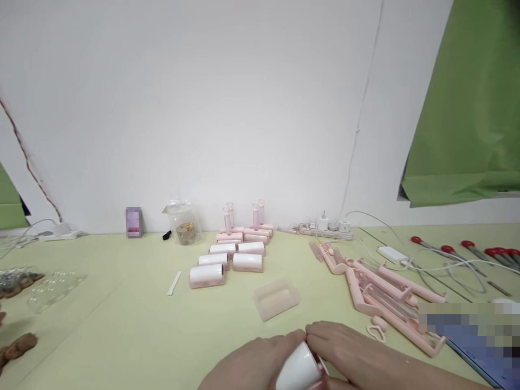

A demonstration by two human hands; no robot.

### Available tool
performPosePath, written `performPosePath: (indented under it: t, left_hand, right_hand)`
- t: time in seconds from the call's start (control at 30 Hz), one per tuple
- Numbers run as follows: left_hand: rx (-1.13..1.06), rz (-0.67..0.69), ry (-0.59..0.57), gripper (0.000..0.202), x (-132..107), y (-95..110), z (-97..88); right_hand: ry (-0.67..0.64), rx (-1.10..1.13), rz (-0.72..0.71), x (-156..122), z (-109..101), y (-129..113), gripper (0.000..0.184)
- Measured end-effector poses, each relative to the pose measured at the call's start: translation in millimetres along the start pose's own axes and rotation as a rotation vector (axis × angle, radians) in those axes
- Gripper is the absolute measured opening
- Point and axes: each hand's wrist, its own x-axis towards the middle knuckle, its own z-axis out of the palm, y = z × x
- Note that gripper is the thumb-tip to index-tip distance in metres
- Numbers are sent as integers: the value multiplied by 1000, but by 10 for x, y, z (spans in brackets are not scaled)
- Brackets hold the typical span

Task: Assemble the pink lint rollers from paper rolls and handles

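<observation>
At the bottom centre, my left hand [252, 364] and my right hand [349, 346] are both closed around a white lint roller [298, 369] with a pink part at its right end. The fingers of my right hand cover that end, and the lower part lies outside the view. Just beyond my hands sits a translucent pink cover [261, 311], hollow side up. Farther back, several white rolls in pink cases [207, 275] stand in two columns. To the right lies a pile of pink plastic roller frames [358, 295], with a small pink loop [376, 333] near my right hand.
A power strip [325, 233] with chargers and trailing cables stands by the wall. Red-ended tools [447, 249] lie at right. Left of the rolls are a white strip [174, 283], a bag with tape [187, 233] and a phone-like upright object [134, 222]. Brown items [18, 349] lie far left.
</observation>
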Motion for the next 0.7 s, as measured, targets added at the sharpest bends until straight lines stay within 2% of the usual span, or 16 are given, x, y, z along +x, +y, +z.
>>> performPosePath:
  t: [0.07,0.13,0.2,0.27,0.37,0.43,0.5,0.57,0.63,0.7]
  left_hand:
    - [-4,16,-14,31,22,-87,15]
    - [-24,21,-22,48,80,-216,44]
    - [-77,18,24,68,155,-333,80]
    - [-171,18,110,75,225,-398,123]
    - [-302,46,197,70,287,-396,200]
    - [-364,85,216,63,295,-369,247]
    - [-422,99,182,64,289,-362,261]
    - [-447,104,153,81,297,-402,226]
    - [-424,121,235,95,350,-502,157]
    - [-364,101,396,93,447,-657,96]
  right_hand:
    - [11,51,79,-21,-41,43,8]
    - [21,151,208,-44,-80,128,18]
    - [59,325,303,-53,-79,229,29]
    - [106,553,276,-36,-4,303,33]
    - [204,880,112,37,224,306,33]
    - [314,1010,64,90,374,254,33]
    - [413,1041,84,117,450,212,32]
    - [488,1011,128,112,423,215,33]
    - [581,947,186,99,300,271,36]
    - [682,854,236,117,121,354,39]
